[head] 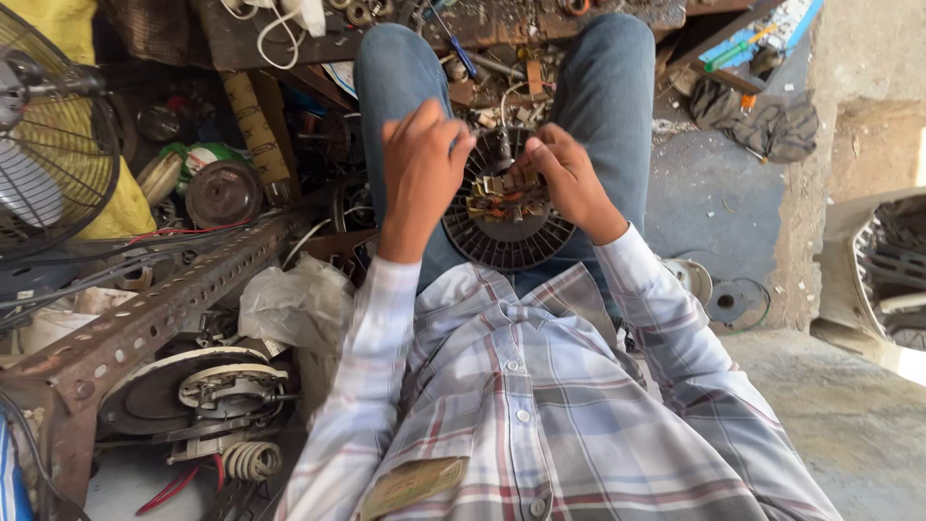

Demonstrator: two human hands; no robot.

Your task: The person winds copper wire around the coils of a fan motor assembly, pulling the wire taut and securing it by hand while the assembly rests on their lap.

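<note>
Two hands: both at work on one motor part held over the lap, between the knees.
Left hand (422, 164): fingers curled inward, knuckles up, gripping the left rim of the stator (506, 217); fingertips hidden behind the hand.
Right hand (567, 176): fingers bent and closed, pinching at the windings (497, 198) near the top of the stator; what lies between the fingertips cannot be told.
Stator: dark round ribbed disc, resting on the thighs, tilted slightly toward the camera.
Windings: copper-coloured coils and tabs at the disc centre, between the two hands.
Jeans (608, 87): blue, knees apart, the stator lying across them.
Shirt (521, 405): plaid, long sleeves, cuffs just behind both wrists.
Fan (53, 125): wire-guard type, far left, well apart from the hands.
Angle bar (164, 299): rusted, perforated, running diagonally at left.
Plastic bag (294, 304): white, crumpled, just beside the left sleeve.
Motor plate (198, 391): round, with coils, lower left under the angle bar.
Screwdriver (461, 53): blue handle, among scrap beyond the knees.
Rag (772, 125): grey, on the floor at upper right.
</note>
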